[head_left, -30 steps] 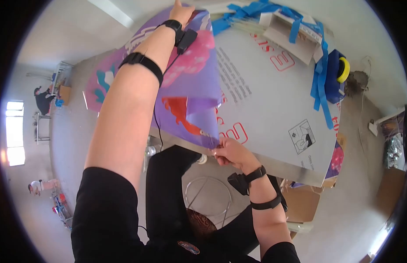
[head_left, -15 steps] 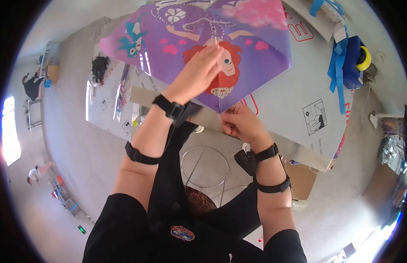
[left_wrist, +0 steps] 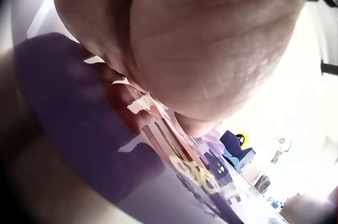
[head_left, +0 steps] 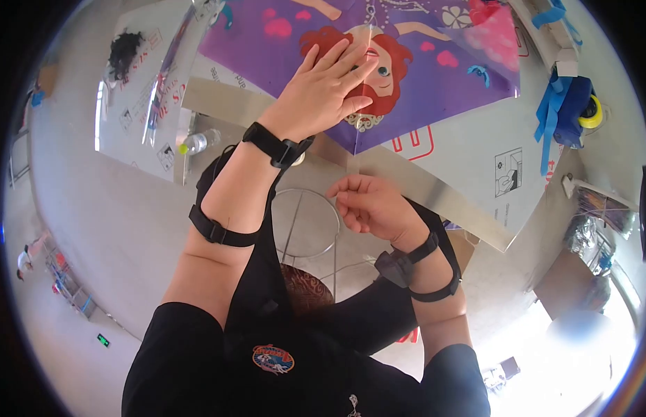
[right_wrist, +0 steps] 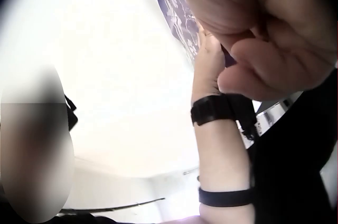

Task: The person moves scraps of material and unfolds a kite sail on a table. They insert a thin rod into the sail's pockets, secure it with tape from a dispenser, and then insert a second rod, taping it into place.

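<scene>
A purple kite-shaped sheet (head_left: pixel 434 104), printed with a red-haired cartoon figure, lies on a grey printed board, its pointed end toward me at the board's near edge. My left hand (head_left: pixel 333 90) rests on it with fingers spread, over the printed hair and face. In the left wrist view the palm (left_wrist: pixel 211 50) hides much of the glossy sheet (left_wrist: pixel 79 108). Just below the sheet's point is my right hand (head_left: pixel 375 205), apart from it, fingers loosely bent. No object shows in its fingers (right_wrist: pixel 269 71) in the right wrist view.
The grey board (head_left: pixel 476 167) has a metal-coloured near edge. At the right are a blue tape dispenser (head_left: pixel 571 115) with a yellow roll and hanging blue strips (head_left: pixel 545 125). A bottle (head_left: pixel 201 142) lies at the left, beyond it a dark tangled bundle (head_left: pixel 125 54). A round-ringed stool (head_left: pixel 337 229) stands below.
The left hand came from the far end of the sheet to press near its pointed end. The sheet now lies spread out. The right hand has let go of the point and moved toward me.
</scene>
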Demonstrator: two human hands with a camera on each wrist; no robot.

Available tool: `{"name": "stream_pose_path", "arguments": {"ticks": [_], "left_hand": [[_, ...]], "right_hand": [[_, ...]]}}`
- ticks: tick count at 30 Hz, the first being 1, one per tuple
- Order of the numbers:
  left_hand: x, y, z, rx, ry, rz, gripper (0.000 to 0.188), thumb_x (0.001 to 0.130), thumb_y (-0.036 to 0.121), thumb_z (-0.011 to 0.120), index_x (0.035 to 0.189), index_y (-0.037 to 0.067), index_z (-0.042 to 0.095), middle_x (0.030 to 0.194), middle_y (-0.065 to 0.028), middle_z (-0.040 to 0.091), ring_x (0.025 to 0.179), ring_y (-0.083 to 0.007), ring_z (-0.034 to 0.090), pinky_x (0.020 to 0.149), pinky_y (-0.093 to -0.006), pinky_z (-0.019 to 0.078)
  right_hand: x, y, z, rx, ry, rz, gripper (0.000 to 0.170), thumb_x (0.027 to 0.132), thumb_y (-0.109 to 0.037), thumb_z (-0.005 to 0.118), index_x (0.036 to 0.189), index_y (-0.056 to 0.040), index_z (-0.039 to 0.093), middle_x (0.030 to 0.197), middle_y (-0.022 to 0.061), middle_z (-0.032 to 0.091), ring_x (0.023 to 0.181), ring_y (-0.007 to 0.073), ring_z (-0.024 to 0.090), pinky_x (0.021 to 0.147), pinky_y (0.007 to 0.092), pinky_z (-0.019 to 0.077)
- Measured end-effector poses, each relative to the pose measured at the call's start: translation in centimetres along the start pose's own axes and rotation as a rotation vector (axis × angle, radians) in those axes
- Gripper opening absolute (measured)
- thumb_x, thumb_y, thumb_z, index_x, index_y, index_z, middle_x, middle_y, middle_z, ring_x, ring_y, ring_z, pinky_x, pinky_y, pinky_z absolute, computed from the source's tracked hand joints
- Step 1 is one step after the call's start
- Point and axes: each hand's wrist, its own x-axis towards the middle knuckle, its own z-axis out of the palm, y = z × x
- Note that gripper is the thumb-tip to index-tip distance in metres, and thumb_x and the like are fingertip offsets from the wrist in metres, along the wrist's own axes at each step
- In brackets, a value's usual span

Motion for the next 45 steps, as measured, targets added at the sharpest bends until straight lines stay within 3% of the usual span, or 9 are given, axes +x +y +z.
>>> {"name": "stream_pose_path", "arguments": {"ticks": [2,5,7,10,14,17,19,22,45], "left_hand": [[-0.2,-0.3,0.0,0.011,0.032,0.028,0.056,0.085,0.039,0.055,0.135,0.019,0.038,0.141,-0.0041,0.036,0.129,-0.0262,0.033,0.104,-0.0486,0.0274],[-0.9,-0.3,-0.3,0.014,0.023,0.036,0.058,0.082,0.039,0.058,0.133,0.019,0.040,0.140,-0.0029,0.037,0.129,-0.0243,0.034,0.104,-0.0481,0.0280],[-1.1,-0.6,-0.1,0.037,0.028,0.063,0.058,0.081,0.039,0.060,0.132,0.019,0.042,0.140,-0.0024,0.037,0.129,-0.0230,0.034,0.104,-0.0472,0.0281],[-1.3,-0.6,0.1,-0.015,0.053,0.048,0.059,0.080,0.039,0.061,0.132,0.018,0.042,0.140,-0.0026,0.036,0.129,-0.0231,0.033,0.104,-0.0468,0.0283],[-1.5,-0.8,-0.3,-0.089,0.101,0.021,0.061,0.078,0.036,0.063,0.132,0.017,0.041,0.141,-0.0030,0.035,0.129,-0.0239,0.032,0.105,-0.0461,0.0269],[-0.7,-1.5,-1.0,0.300,0.370,0.266,0.065,0.085,0.025,0.056,0.138,0.005,0.027,0.131,-0.0150,0.043,0.116,-0.0288,0.045,0.095,-0.0442,0.0363],[-0.8,-0.7,-3.0,-0.165,-0.139,0.062,0.069,0.082,0.032,0.058,0.138,0.006,0.028,0.146,-0.0139,0.022,0.132,-0.0323,0.025,0.105,-0.0493,0.0216],[-0.3,-0.4,-3.9,-0.083,-0.225,0.051,0.068,0.083,0.031,0.057,0.138,0.005,0.027,0.144,-0.0143,0.026,0.130,-0.0320,0.029,0.104,-0.0482,0.0245],[-0.6,-0.7,-3.5,-0.168,-0.132,0.065,0.070,0.083,0.032,0.058,0.139,0.005,0.025,0.146,-0.0152,0.021,0.131,-0.0321,0.027,0.104,-0.0469,0.0238]], "right_hand": [[-0.7,0.0,1.2,-0.185,0.071,0.033,0.013,0.087,-0.010,0.055,0.096,-0.0001,0.054,0.068,0.0033,0.054,0.046,0.0100,0.049,0.040,0.0210,0.0383],[-1.6,0.3,1.6,-0.686,0.404,-0.202,0.013,0.080,-0.002,0.058,0.092,-0.0032,0.056,0.072,0.0046,0.054,0.053,0.0148,0.053,0.045,0.0256,0.0428],[-1.0,0.1,0.4,-1.549,0.677,-0.915,0.023,0.068,0.004,0.061,0.088,-0.0059,0.057,0.078,0.0057,0.054,0.065,0.0213,0.056,0.052,0.0302,0.0455],[0.8,0.3,0.0,-1.773,0.709,-1.068,0.029,0.060,0.003,0.061,0.087,-0.0072,0.058,0.082,0.0058,0.053,0.073,0.0247,0.055,0.056,0.0323,0.0456],[2.3,0.9,-1.1,-1.786,0.770,-1.118,0.029,0.060,0.003,0.061,0.086,-0.0078,0.058,0.080,0.0045,0.053,0.070,0.0227,0.054,0.055,0.0322,0.0454],[2.3,0.6,-1.3,-1.807,0.700,-1.150,0.027,0.059,0.002,0.062,0.084,-0.0083,0.058,0.078,0.0039,0.052,0.069,0.0222,0.054,0.055,0.0320,0.0453],[2.4,0.5,-1.1,-1.790,0.662,-1.175,0.025,0.057,0.001,0.064,0.079,-0.0082,0.059,0.075,0.0037,0.053,0.067,0.0223,0.054,0.054,0.0318,0.0452],[2.6,0.3,-1.1,-1.680,0.624,-1.201,0.023,0.056,0.002,0.067,0.076,-0.0075,0.059,0.073,0.0047,0.053,0.065,0.0230,0.055,0.052,0.0323,0.0446],[3.4,-0.3,0.1,-1.456,0.836,-0.984,0.014,0.065,-0.001,0.068,0.072,-0.0061,0.057,0.068,0.0070,0.054,0.060,0.0263,0.054,0.052,0.0338,0.0428]]}}
